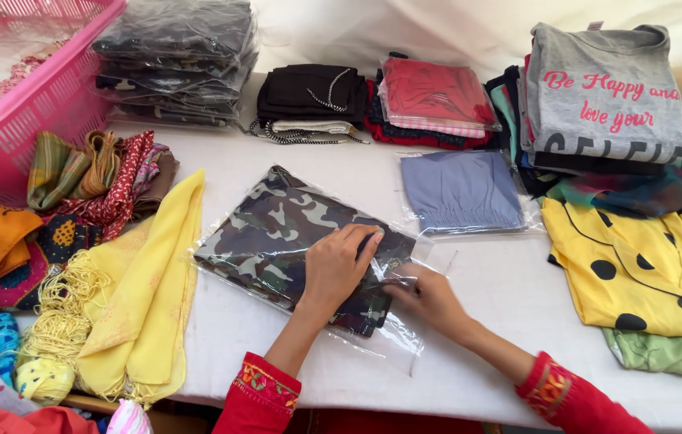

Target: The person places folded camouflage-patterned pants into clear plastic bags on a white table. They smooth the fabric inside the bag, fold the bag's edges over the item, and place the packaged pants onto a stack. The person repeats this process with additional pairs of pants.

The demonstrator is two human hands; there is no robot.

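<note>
Camouflage cloth (277,229) in a clear bag (401,333), lying flat near the middle of the white bench (485,281), angled with its open end toward the near right. Left hand (339,264) flat on the cloth's near-right end, fingers bent, pressing down. Right hand (429,296) just right of it, fingers pinched on the bag's loose flap at the cloth's edge. Red embroidered cuffs (265,390) at the near edge. To the left, touching the bag's left side, a yellow scarf (148,289) with tassels, then a heap of patterned cloths (76,181) and a pink basket (32,92) at the far left corner. Far side, left to right: a stack of bagged dark garments (176,60), black folded clothes (309,92) with a cord, a red bagged garment (429,92). Just beyond the right hand, well apart, a blue-grey bagged garment (461,191). At far right a grey shirt (602,88) with pink lettering atop a pile, and nearer, a yellow top (646,257) with black dots lying over a green garment (670,354).
</note>
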